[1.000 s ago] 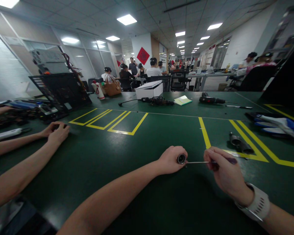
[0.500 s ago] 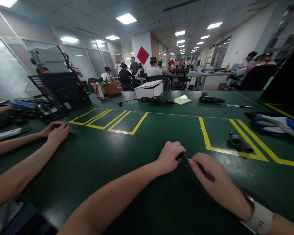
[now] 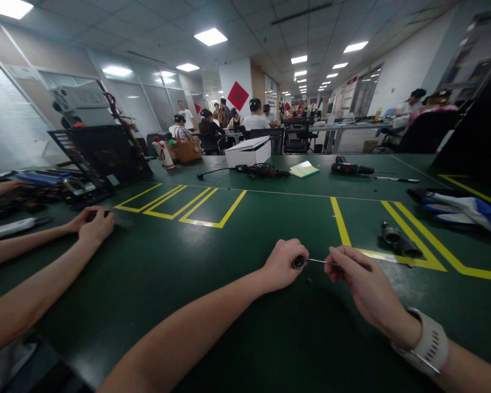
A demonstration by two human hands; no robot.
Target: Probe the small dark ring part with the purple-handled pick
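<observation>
My left hand (image 3: 284, 265) is closed around a dark cylindrical metal part (image 3: 298, 262), its round open end facing right. My right hand (image 3: 362, 281), with a pale watch band on its wrist, pinches a screwdriver with a thin metal shaft (image 3: 317, 261). The shaft points left and its tip is at the mouth of the part; how far in it reaches I cannot tell. My fingers hide most of the handle. A tiny dark ring-like piece (image 3: 309, 280) lies on the green table (image 3: 237, 322) just below my hands.
Two metal cylindrical parts (image 3: 401, 241) lie within yellow tape at right, near blue-white gloves (image 3: 466, 210). Farther back are a power drill (image 3: 352, 166), a pen (image 3: 396, 179), a notepad (image 3: 305, 169), a cabled tool (image 3: 262, 170) and a white box (image 3: 249, 152). A co-worker's hands (image 3: 92, 224) are at left.
My right hand has moved slightly right and turned, so more of the screwdriver's shaft shows. The part in my left hand has tilted, bringing its open end into view.
</observation>
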